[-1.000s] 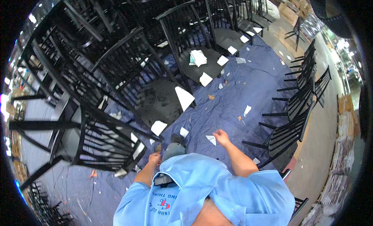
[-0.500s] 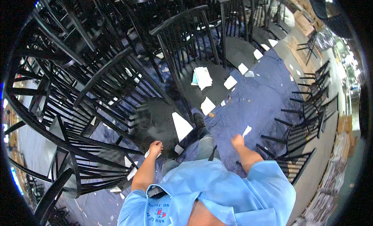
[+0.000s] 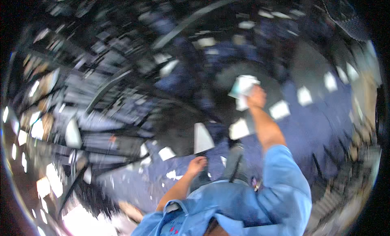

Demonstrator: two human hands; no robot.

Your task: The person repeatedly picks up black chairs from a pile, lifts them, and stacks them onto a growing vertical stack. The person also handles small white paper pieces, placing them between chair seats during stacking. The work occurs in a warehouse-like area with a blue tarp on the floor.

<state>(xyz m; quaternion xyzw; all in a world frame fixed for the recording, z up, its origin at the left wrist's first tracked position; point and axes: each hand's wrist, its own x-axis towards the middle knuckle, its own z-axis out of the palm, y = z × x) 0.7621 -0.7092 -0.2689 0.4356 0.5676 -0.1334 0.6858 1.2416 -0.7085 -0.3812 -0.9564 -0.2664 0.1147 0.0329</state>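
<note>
Blurred black chair frames [image 3: 101,98] crowd the left half of the view, smeared by motion so that single legs and backs cannot be told apart; pale scraps of paper lie scattered among them and across the blue carpet [image 3: 321,126]. Moving toward the middle, a white triangular sheet [image 3: 202,138] lies on a dark round seat, just above the left hand [image 3: 197,165]. That hand hangs low near the person's blue shirt, fingers loosely curled, and it seems to hold nothing, though the blur leaves this uncertain. Further right, the right arm stretches up and away from the body, and the right hand [image 3: 256,97] reaches the crumpled white paper [image 3: 243,87] that rests on another dark round chair seat [image 3: 243,75]. The paper lies just up and to the left of the knuckles, touching or nearly touching the fingers; whether they have closed on it cannot be told. Its shape is bunched, with no clear long axis. The right hand is far nearer to it than the left. More white squares [image 3: 304,96] dot the carpet to the right.
</note>
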